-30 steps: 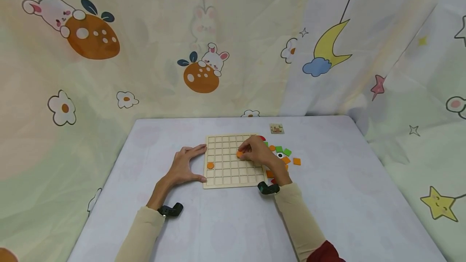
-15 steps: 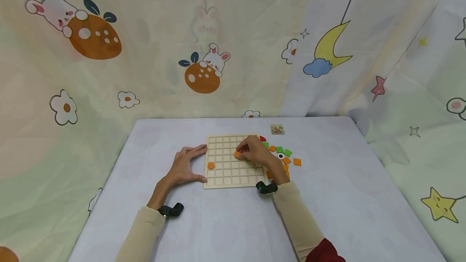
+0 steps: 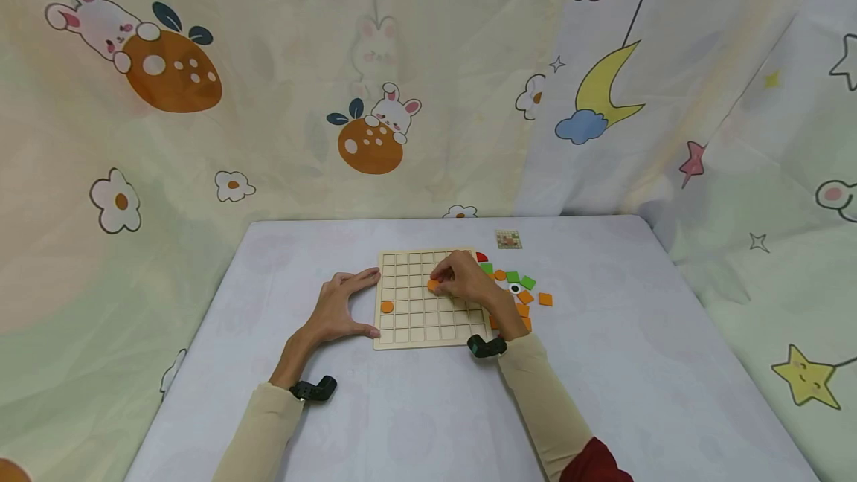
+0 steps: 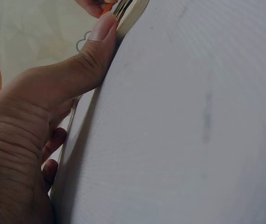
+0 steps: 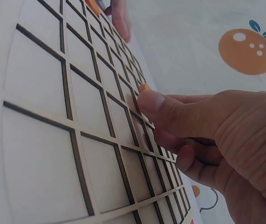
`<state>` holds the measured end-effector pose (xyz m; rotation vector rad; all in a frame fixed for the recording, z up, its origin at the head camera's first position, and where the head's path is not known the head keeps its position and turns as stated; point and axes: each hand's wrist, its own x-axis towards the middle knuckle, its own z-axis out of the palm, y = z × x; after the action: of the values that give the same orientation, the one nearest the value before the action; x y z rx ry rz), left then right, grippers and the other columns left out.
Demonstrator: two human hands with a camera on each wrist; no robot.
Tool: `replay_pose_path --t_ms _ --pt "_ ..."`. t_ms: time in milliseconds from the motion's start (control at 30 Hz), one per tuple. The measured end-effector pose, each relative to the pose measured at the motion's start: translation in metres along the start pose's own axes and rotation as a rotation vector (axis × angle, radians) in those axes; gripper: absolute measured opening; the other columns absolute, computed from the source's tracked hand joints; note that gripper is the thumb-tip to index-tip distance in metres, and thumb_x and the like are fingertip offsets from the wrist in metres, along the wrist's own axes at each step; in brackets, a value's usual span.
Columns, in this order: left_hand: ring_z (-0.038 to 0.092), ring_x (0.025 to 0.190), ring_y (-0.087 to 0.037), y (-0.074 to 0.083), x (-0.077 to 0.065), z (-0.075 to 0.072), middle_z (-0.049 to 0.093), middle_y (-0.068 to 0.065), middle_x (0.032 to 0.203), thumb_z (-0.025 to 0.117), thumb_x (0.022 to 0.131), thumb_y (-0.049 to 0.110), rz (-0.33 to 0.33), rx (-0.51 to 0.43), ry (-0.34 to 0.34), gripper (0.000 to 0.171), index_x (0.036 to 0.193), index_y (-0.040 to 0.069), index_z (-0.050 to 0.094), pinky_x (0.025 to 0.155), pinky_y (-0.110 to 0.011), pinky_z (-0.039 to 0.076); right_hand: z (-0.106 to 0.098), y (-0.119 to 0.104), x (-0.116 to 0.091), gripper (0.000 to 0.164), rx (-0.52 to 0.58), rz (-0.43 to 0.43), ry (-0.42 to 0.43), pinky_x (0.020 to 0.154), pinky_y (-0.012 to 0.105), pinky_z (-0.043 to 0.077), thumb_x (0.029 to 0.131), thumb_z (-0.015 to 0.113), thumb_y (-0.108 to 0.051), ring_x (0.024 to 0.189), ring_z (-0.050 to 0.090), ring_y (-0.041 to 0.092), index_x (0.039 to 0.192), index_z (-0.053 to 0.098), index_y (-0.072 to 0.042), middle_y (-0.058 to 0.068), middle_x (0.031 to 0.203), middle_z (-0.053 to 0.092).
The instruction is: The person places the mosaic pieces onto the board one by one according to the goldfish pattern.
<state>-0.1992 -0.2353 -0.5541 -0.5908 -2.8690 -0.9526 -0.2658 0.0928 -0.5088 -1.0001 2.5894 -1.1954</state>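
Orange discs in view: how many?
3: one disc on the left of the grid board, one pinched by the right hand, one among loose pieces right of the board. The right forearm may hide more.

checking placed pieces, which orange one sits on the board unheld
The orange disc near the board's left edge; another orange piece is pinched in the right hand, and others lie right of the board.
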Motion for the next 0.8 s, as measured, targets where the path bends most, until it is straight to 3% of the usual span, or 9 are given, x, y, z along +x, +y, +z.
replay_pose_path --t_ms 800 --pt "0.048 0.136 -0.029 0.001 -0.001 0.000 0.048 0.006 0.173 0.103 0.058 0.060 -0.017 -0.015 -0.002 0.120 0.162 0.024 0.055 0.112 -0.059 0.032 0.013 -0.016 0.017 0.018 0.010 -0.028 -0.015 0.078 0.026 0.061 0.091 0.086 -0.001 0.083 0.072 0.013 0.109 0.084 0.003 0.013 0.101 0.084"
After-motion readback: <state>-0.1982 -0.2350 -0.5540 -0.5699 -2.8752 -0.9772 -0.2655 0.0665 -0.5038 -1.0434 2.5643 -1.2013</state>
